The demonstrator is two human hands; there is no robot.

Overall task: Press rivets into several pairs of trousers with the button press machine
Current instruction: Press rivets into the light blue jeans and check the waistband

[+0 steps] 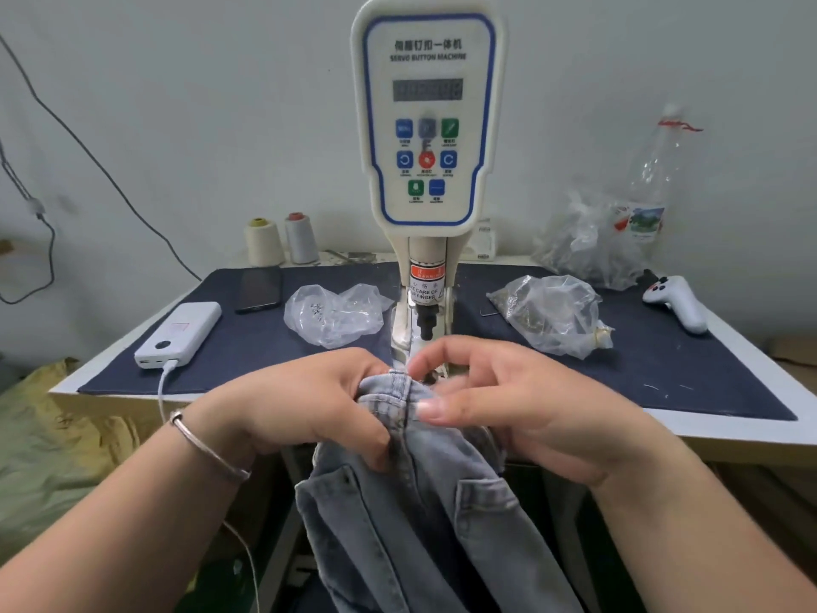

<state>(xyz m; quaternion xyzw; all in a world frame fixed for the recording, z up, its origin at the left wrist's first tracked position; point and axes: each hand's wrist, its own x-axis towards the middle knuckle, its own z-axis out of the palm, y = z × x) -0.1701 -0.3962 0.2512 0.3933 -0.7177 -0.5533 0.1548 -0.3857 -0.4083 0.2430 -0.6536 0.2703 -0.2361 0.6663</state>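
Jeans (424, 524) waistband pinched between left hand (309, 400), right hand (499, 400) grip, below press (426, 126).

Pale plain wall (177, 104) behind; white-edged table (751, 429) under dark mat (663, 369); black cable (88, 152) hanging left.

Single head view, worn, facing forward and down. Close on hands (398, 404); press (426, 126) at 12 o'clock, table (729, 429) beyond.
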